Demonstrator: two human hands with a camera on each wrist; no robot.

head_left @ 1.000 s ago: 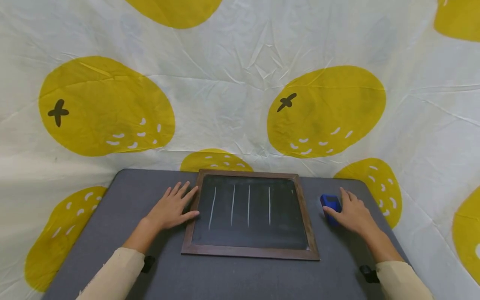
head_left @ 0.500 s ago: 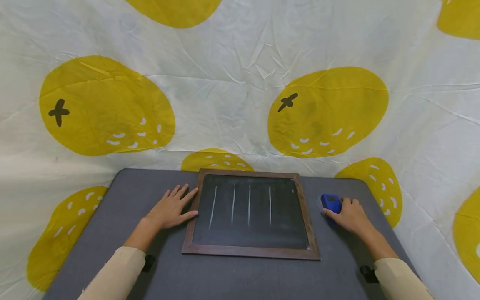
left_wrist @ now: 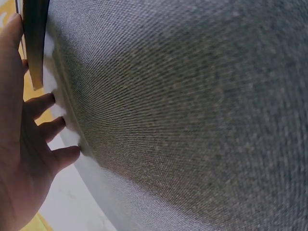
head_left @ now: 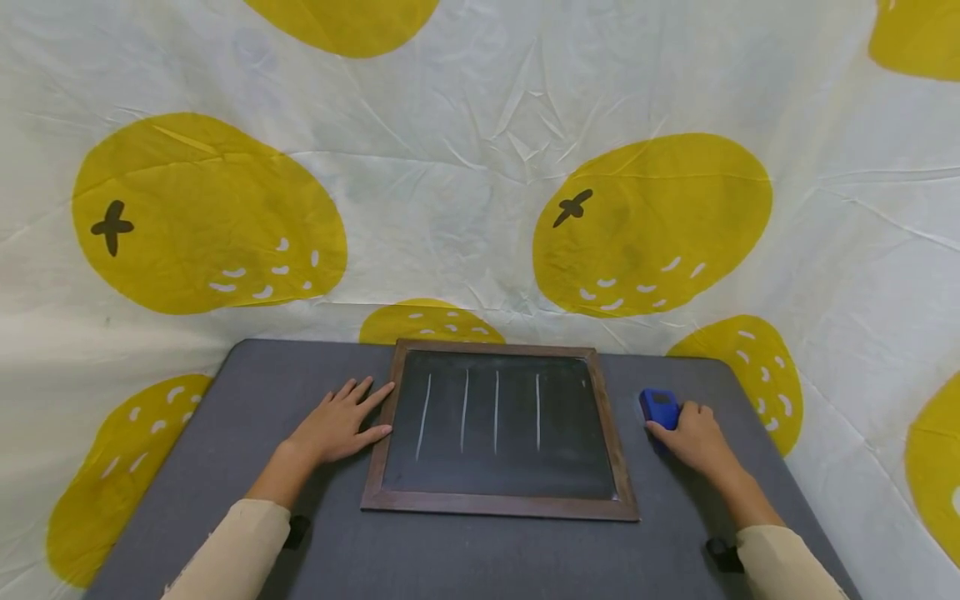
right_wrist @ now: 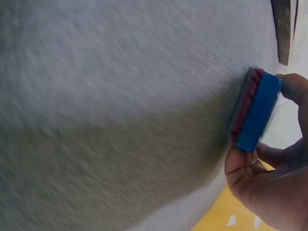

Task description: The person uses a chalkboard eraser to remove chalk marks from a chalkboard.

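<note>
A chalkboard (head_left: 517,417) in a brown wooden frame lies on the grey table, with several white chalk strokes drawn down it. My left hand (head_left: 333,427) is spread flat at the frame's left side; its thumb and forefinger touch the wood. In the left wrist view, the fingers of that hand are extended beside the frame corner (left_wrist: 34,53). To the right of the board, my right hand (head_left: 699,440) holds a blue chalkboard eraser (head_left: 660,407) between thumb and fingers. The right wrist view shows the eraser (right_wrist: 257,113) edge-on, its dark red felt side facing the table.
The grey tabletop (head_left: 480,558) extends around the board on all sides. Behind it hangs a white cloth (head_left: 442,225) printed with large yellow fruit. A small chalk mark sits near the board's upper right corner.
The right hand's fingers have come in from above the eraser to grip its right side. My left hand stays at the frame, shifted only slightly.
</note>
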